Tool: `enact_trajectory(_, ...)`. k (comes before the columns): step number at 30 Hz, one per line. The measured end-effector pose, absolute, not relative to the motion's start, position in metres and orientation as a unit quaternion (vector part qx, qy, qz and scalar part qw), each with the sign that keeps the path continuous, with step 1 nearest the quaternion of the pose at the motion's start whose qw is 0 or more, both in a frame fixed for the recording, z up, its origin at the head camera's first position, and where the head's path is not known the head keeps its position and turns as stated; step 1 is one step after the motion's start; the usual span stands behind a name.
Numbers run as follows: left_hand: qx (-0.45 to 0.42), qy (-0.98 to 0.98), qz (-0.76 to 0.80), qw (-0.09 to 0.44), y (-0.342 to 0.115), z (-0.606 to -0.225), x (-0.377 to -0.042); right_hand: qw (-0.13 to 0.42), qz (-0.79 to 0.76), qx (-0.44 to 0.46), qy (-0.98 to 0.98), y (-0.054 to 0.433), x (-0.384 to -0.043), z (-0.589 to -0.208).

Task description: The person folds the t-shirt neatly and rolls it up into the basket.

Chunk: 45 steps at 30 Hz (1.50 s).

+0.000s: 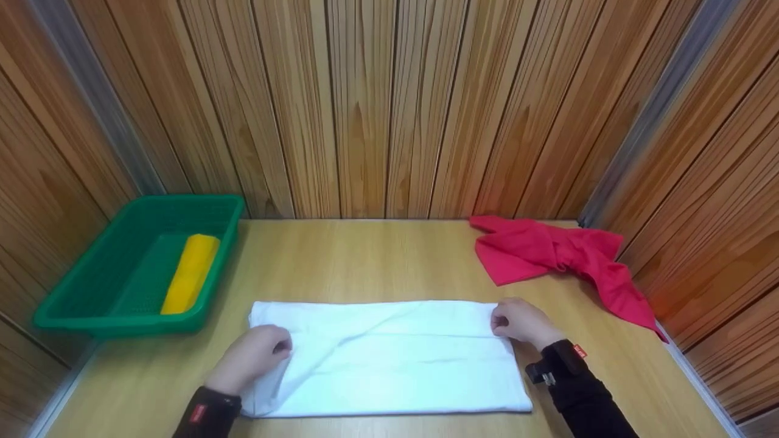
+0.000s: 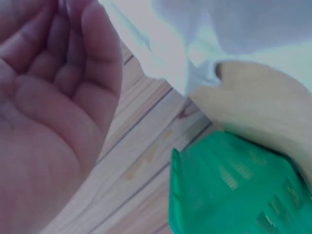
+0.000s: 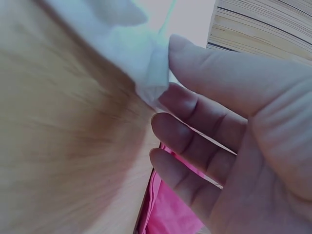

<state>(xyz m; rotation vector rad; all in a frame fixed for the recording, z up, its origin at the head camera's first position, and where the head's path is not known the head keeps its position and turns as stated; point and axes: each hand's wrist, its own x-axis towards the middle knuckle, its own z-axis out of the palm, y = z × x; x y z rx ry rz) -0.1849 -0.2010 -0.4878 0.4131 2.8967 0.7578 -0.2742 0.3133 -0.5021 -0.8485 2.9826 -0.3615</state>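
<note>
A white cloth (image 1: 395,359), folded into a wide rectangle, lies on the table in front of me. My left hand (image 1: 258,356) grips its left side with curled fingers, and creases run from there across the fabric. In the left wrist view the curled fingers (image 2: 100,53) meet the white cloth (image 2: 165,44) at the top, where the fingertips are cut off by the frame. At the upper right corner, my right hand (image 1: 524,322) pinches the cloth's edge. The right wrist view has the thumb (image 3: 204,63) and index finger on the layered edge, the other fingers loosely bent below it.
A green plastic basket (image 1: 137,325) stands at the back left, with a yellow folded cloth (image 1: 192,274) inside along its right wall. A crumpled red cloth (image 1: 554,249) lies at the back right, against the wall. Wood-panelled walls (image 1: 365,109) enclose the table (image 1: 341,261) on three sides.
</note>
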Motion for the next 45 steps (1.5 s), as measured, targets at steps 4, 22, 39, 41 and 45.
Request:
enact_trajectory(4,0.124,0.954,0.271,0.042,-0.192,-0.494,-0.194,0.024,-0.11,-0.25,0.962,0.31,-0.274,-0.504)
enact_trajectory(22,0.197,0.933,0.295,0.051,-0.178,-0.499,-0.199,0.008,-0.105,-0.263,0.959,0.312,-0.274,-0.507)
enact_trajectory(39,0.251,0.917,0.279,0.135,-0.139,-0.5,-0.189,-0.003,-0.114,-0.273,0.955,0.311,-0.275,-0.508)
enact_trajectory(41,0.26,0.918,0.268,0.135,-0.137,-0.501,-0.188,-0.002,-0.115,-0.27,0.956,0.311,-0.275,-0.508)
enact_trajectory(45,0.265,0.918,0.263,0.134,-0.137,-0.502,-0.188,-0.002,-0.114,-0.27,0.956,0.312,-0.275,-0.508)
